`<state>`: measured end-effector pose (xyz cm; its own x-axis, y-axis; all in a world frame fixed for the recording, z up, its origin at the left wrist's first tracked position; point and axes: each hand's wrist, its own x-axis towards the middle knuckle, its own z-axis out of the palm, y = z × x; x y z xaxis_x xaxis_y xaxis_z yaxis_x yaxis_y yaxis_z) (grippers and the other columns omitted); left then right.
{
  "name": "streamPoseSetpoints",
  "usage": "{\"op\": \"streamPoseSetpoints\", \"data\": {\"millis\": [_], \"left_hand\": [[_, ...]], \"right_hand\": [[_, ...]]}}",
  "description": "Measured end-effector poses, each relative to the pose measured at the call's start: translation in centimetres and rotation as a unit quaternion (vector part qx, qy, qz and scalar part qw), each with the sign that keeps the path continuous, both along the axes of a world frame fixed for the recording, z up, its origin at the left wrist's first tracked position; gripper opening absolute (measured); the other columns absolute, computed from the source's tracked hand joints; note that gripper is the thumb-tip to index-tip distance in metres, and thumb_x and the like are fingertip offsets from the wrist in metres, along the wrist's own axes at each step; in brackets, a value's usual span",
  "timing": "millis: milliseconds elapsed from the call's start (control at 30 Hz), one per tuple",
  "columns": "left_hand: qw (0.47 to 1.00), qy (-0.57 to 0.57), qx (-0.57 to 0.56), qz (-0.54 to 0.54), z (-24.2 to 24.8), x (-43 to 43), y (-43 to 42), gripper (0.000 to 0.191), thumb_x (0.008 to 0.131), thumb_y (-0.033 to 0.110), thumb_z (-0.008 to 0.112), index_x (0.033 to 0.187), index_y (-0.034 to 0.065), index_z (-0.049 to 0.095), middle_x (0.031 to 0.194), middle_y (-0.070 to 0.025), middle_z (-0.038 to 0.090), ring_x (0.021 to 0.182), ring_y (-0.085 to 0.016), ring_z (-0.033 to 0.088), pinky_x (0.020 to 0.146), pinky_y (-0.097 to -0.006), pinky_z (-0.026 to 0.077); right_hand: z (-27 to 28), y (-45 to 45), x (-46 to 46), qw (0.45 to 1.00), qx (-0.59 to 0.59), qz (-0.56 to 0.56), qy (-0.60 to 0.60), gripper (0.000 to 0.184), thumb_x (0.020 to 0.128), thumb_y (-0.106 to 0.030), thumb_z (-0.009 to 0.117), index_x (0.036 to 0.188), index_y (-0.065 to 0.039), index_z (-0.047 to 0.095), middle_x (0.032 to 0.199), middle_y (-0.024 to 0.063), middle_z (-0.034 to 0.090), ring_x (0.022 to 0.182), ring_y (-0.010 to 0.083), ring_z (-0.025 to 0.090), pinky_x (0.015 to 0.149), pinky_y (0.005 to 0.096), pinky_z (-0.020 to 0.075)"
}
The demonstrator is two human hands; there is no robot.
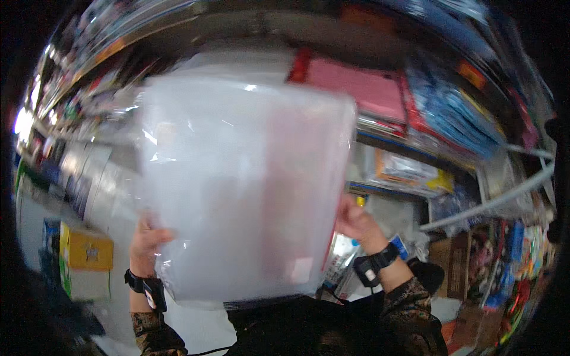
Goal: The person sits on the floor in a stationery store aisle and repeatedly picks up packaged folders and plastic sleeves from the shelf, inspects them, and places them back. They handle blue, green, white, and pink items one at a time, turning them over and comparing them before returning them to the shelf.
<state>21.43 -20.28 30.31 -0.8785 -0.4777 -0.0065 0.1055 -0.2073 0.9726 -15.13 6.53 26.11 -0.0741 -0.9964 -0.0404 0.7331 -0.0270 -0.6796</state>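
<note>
A wide, flat pack of translucent white plastic sheets or sleeves (240, 187) is held up in front of me, filling the middle of the view. My left hand (149, 240) grips its lower left edge, the thumb lying over the front. At the right edge, my right hand (356, 222) holds the pack, its fingers partly hidden and blurred. Black bands with small devices are on both wrists. A reddish area shows dimly through the right part of the plastic. What lies behind the pack is mostly hidden.
Beyond the pack, shelves carry a pink packaged stack (356, 86) and blue packaged goods (454, 111). A pale curved rail (490, 200) juts in at the right. Yellow boxes (91, 251) stand at the lower left, and a brown carton (449, 267) at the lower right.
</note>
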Motion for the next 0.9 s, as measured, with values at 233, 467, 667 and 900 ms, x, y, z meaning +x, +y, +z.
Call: {"op": "streamPoseSetpoints", "data": {"millis": [233,467,667,900], "left_hand": [[0.960,0.004,0.203,-0.192,6.1,-13.1,7.4,0.065,0.083,0.032,0.054,0.131,-0.0002,0.024,0.103,-0.0171,0.055,0.087,-0.024,0.059,0.073,-0.0355,0.051],[0.862,0.310,0.376,-0.141,-1.4,-16.6,12.0,0.083,0.075,0.066,0.039,0.129,0.0043,0.031,0.127,-0.0131,0.039,0.112,-0.026,0.041,0.093,-0.0389,0.035],[0.960,0.119,0.245,0.061,-5.5,-19.3,13.7,0.051,0.083,0.021,0.054,0.126,0.0084,0.031,0.124,-0.0085,0.040,0.114,-0.022,0.040,0.094,-0.0379,0.036],[0.975,0.167,0.140,0.050,-0.3,-20.1,12.0,0.054,0.079,0.015,0.057,0.125,0.0066,0.029,0.115,-0.0113,0.047,0.100,-0.022,0.051,0.084,-0.0345,0.045]], "right_hand": [[-3.0,10.5,3.1,0.971,0.117,-0.181,-0.105,0.049,0.079,-0.009,0.059,0.122,-0.002,0.037,0.118,0.0110,0.046,0.104,0.0222,0.049,0.088,0.0383,0.0423],[-4.1,14.6,0.7,0.923,0.086,-0.351,-0.132,0.039,0.082,-0.019,0.055,0.114,0.002,0.045,0.110,0.0131,0.053,0.101,0.0234,0.051,0.090,0.0339,0.0405],[-3.9,16.6,1.8,0.897,0.132,-0.396,0.145,0.038,0.083,-0.015,0.054,0.115,0.003,0.044,0.110,0.0108,0.052,0.101,0.0222,0.050,0.090,0.0346,0.0387],[-3.1,21.3,-1.0,0.895,-0.059,-0.410,-0.166,0.052,0.076,-0.010,0.059,0.122,-0.001,0.038,0.121,0.0103,0.045,0.108,0.0261,0.046,0.095,0.0388,0.0353]]}}
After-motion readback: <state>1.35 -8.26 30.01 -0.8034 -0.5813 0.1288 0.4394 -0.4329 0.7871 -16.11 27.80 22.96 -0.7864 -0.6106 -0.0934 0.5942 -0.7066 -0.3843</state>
